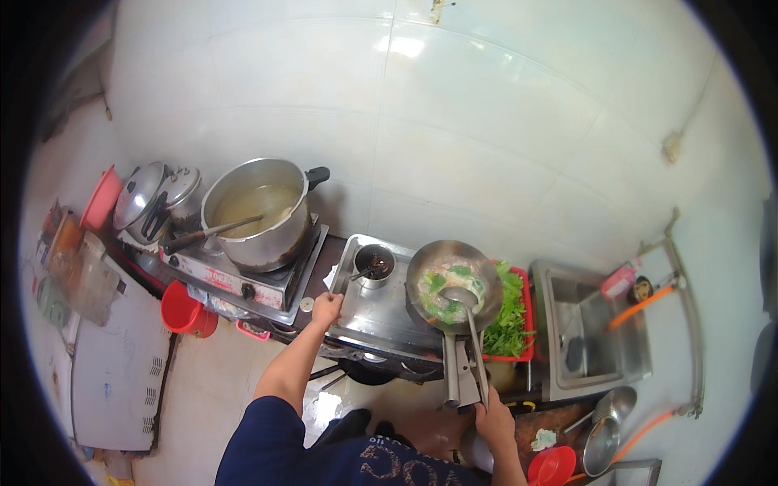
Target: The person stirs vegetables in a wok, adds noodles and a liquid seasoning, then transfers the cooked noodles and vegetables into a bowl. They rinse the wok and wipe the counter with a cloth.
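Observation:
My right hand (493, 419) grips the handle of a metal ladle (459, 296), whose bowl rests in a wok (419, 267) holding broth and leafy greens. The wok's own handle (451, 370) points towards me, with no hand on it. My left hand (327, 308) is at the left edge of a steel tray (364, 316), its fingers closed; whether they hold the rim or something small cannot be told. On the tray, a metal pot (384, 280) holds dark sauce and a spoon. A red basket (530, 322) of leafy greens (507, 322) stands right of the wok.
To the left, a large pot (267, 243) of broth with a ladle stands on a gas stove (225, 285). A red bucket (187, 313) is below. A steel sink (586, 328) lies right, above a red bowl (552, 466) and strainers (615, 404).

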Tool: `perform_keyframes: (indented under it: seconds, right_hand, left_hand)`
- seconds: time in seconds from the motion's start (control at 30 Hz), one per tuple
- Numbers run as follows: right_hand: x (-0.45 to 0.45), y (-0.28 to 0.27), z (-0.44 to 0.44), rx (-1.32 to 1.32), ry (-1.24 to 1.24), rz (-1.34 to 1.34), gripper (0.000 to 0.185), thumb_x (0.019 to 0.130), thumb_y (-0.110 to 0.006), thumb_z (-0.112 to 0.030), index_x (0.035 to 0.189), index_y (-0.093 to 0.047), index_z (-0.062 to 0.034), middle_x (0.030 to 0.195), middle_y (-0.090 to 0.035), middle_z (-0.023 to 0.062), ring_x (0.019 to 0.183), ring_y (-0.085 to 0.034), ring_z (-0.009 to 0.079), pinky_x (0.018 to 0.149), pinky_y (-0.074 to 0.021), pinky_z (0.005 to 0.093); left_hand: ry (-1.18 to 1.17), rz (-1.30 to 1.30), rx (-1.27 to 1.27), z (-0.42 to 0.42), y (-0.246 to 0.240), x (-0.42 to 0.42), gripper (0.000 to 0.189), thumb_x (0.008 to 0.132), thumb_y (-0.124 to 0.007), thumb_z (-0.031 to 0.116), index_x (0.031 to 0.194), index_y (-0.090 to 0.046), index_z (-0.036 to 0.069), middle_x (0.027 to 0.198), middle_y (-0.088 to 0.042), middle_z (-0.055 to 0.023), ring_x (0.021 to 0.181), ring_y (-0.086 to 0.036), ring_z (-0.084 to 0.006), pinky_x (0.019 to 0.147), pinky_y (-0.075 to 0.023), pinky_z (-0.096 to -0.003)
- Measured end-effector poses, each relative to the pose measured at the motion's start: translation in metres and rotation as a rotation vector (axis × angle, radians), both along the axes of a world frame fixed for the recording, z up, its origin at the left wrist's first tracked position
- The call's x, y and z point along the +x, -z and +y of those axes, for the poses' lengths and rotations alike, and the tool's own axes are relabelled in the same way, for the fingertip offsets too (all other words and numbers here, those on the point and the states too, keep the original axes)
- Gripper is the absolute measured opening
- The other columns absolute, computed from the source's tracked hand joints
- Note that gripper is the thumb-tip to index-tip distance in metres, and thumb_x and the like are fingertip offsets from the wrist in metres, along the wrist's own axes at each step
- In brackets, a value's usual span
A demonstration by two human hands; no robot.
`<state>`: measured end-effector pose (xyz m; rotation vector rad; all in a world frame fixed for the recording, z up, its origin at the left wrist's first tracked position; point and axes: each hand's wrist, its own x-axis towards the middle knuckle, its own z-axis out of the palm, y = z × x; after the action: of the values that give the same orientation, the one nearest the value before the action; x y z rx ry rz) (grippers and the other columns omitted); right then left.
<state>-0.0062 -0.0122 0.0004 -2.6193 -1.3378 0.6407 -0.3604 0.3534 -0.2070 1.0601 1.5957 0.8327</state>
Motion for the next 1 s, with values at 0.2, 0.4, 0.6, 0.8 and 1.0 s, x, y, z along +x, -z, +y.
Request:
perform_keyframes:
  seconds: [0.2,0.4,0.6,0.8,1.0]
  right_hand:
    - [0.006,-0.013,0.007,0.244,-0.109,-0.002,0.057,0.096,-0.062,-0.025,0.147,-0.047,-0.0054,0.112,-0.070,0.0284,0.101,-0.068,0.0480,0.085,-0.0536,0.0559]
    - [0.020,-0.056,-0.023,-0.025,-0.144,-0.179,0.057,0.094,-0.067,-0.022,0.145,-0.049,-0.0042,0.110,-0.071,0.0274,0.100,-0.068,0.0471,0.084,-0.0549,0.0548]
    - [-0.003,0.026,0.021,0.451,0.030,0.251,0.048,0.095,-0.064,-0.017,0.139,-0.055,-0.0034,0.111,-0.071,0.0287,0.105,-0.069,0.0451,0.089,-0.0553,0.0468]
    - [-0.010,0.027,0.042,0.420,0.062,0.375,0.044,0.096,-0.064,-0.016,0.137,-0.057,-0.0040,0.104,-0.072,0.0233,0.097,-0.072,0.0368,0.084,-0.0554,0.0425]
    - [-0.008,-0.045,-0.015,0.190,0.181,0.582,0.046,0.097,-0.065,-0.016,0.141,-0.057,-0.0086,0.079,-0.062,0.0032,0.058,-0.057,0.0116,0.050,-0.0475,0.0298]
  left_hand:
    - [-0.262,0.507,0.217,-0.053,0.054,-0.068,0.047,0.081,-0.077,0.024,0.117,-0.060,0.001,0.100,-0.072,-0.0223,0.095,-0.070,-0.0408,0.087,-0.0543,-0.0474]
    - [-0.002,0.598,0.080,-0.042,0.050,-0.093,0.091,0.079,-0.078,0.016,0.155,-0.029,0.008,0.138,-0.056,-0.0276,0.124,-0.059,-0.0443,0.107,-0.0481,-0.0492]
    - [0.114,0.742,-0.129,-0.013,0.019,-0.089,0.095,0.077,-0.080,0.018,0.156,-0.027,0.014,0.136,-0.058,-0.0253,0.125,-0.060,-0.0426,0.105,-0.0503,-0.0489]
    - [0.252,0.776,-0.149,0.005,0.015,-0.089,0.081,0.077,-0.085,0.027,0.143,-0.041,0.011,0.130,-0.065,-0.0233,0.123,-0.063,-0.0407,0.104,-0.0511,-0.0486]
    - [0.191,0.753,-0.082,0.008,0.024,-0.087,0.064,0.076,-0.086,0.031,0.127,-0.052,0.009,0.124,-0.069,-0.0225,0.117,-0.066,-0.0393,0.098,-0.0538,-0.0488]
